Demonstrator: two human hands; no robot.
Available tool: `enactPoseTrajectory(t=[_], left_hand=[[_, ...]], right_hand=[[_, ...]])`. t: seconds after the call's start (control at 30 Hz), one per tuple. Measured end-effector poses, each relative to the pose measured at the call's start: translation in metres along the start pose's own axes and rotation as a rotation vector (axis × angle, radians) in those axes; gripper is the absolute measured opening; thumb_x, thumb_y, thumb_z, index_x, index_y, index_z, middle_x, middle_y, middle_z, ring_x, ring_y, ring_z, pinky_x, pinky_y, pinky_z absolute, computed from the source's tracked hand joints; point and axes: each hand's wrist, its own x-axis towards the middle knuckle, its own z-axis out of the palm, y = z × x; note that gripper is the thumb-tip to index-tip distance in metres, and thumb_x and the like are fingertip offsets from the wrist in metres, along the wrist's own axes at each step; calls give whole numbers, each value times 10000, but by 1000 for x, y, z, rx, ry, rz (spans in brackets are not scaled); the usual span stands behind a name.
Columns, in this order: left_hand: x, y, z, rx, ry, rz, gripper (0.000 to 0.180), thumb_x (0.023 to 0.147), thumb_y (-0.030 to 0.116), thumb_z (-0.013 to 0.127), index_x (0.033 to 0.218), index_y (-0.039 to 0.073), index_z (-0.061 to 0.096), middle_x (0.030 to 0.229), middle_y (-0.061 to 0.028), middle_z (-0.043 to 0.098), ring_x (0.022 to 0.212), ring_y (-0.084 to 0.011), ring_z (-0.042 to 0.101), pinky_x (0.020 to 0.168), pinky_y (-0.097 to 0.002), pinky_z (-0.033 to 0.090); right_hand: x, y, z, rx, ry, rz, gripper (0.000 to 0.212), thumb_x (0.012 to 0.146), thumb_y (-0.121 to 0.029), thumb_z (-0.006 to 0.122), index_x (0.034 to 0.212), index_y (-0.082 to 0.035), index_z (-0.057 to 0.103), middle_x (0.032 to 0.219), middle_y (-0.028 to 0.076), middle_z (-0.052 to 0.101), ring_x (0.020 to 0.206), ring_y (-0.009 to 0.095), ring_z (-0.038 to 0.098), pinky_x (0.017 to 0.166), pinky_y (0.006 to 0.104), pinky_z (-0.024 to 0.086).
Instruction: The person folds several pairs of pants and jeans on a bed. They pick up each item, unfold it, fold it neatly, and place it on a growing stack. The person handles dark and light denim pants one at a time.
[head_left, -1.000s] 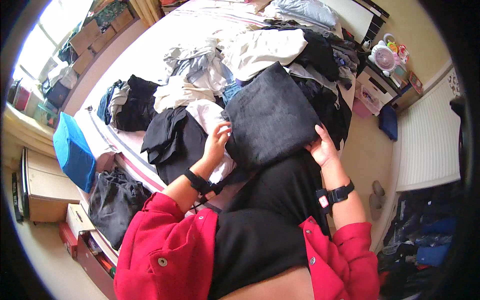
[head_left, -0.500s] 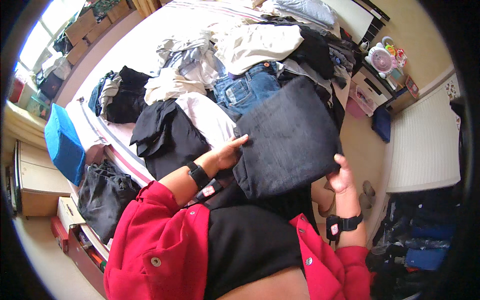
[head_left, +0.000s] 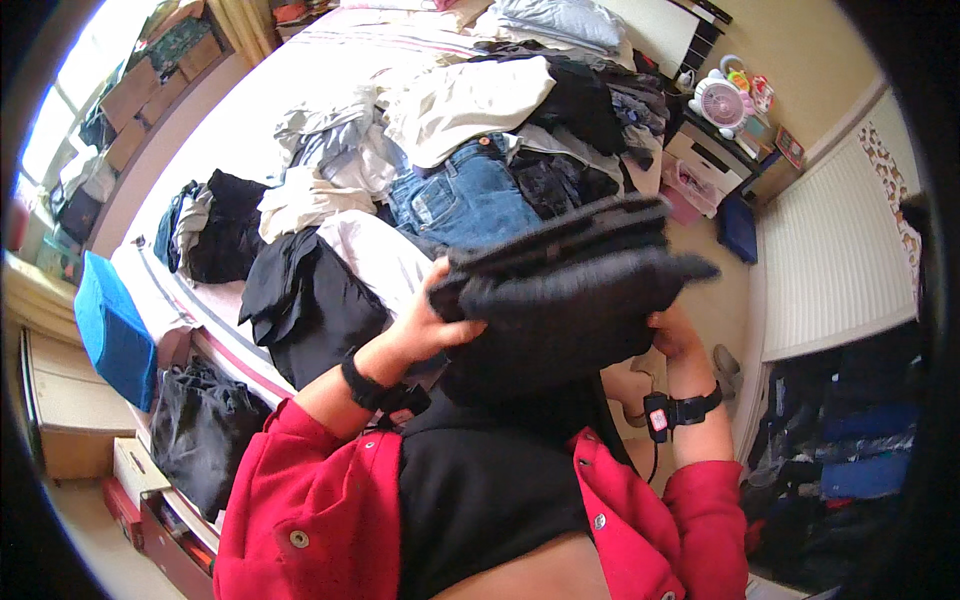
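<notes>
A thick bundle of folded black pants [head_left: 560, 310] is held up in front of my body, its layered edges facing away from me and blurred by motion. My left hand [head_left: 432, 322] grips the left side, thumb on the near face. At the right side, my right hand [head_left: 677, 332] is closed on the lower edge, its fingers partly hidden behind the cloth. Just beyond the bundle lie blue jeans [head_left: 465, 195] on the bed. Black clothing [head_left: 310, 300] and a pale pink garment [head_left: 370, 255] lie to the left of my left hand.
White and grey clothes [head_left: 465, 105] are heaped across the bed [head_left: 250, 130]. A blue fabric box [head_left: 115, 330] and a dark crumpled garment [head_left: 205, 430] sit at the left edge. On the right are a nightstand [head_left: 705, 165] with a fan [head_left: 722, 105], and dark clothes in an opening [head_left: 840, 460].
The folded pants have tilted from showing their broad flat face to showing their stacked edges. Both hands keep hold, and my left hand has shifted its grip at the side. The view has moved slightly.
</notes>
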Motion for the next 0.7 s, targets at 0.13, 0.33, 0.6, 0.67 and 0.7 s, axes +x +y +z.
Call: enactPoseTrajectory(t=[0.13,0.33,0.6,0.67,0.7], left_hand=[[-18,2,6,139,-115,202,784,662,110,810,1294,32,354,1297,-164,461,1183,-263,466,992,-395,370],[-20,12,23,-65,-200,370,721,690,64,776,1273,74,352,1343,-184,387,1256,-277,381,1020,-418,317],[48,-1,-15,-490,152,-316,722,862,419,570,1412,95,233,1297,-148,478,1130,-261,512,968,-401,406],[37,-25,-34,-672,-10,-691,701,842,601,482,1271,48,493,1263,-106,532,1132,-246,519,973,-395,403],[25,-41,-37,-640,66,-793,716,828,598,507,1272,37,486,1264,-100,533,1126,-266,519,977,-397,395]], right_hand=[[-4,4,-4,-118,-42,-273,776,804,-181,686,1428,-123,227,1347,72,432,1216,213,426,1020,370,350],[-19,5,16,-145,157,-327,627,839,-261,638,1362,-74,346,1298,75,479,1186,223,456,1023,369,341],[26,-17,35,172,209,38,538,720,-110,719,1199,-4,499,1126,113,586,1019,257,571,894,405,467],[43,7,30,73,340,180,536,737,-136,716,1204,-1,489,1129,117,583,1023,261,563,891,414,462],[45,20,27,-54,488,213,523,734,-129,722,1191,-7,499,1120,108,589,1015,257,561,879,416,467]])
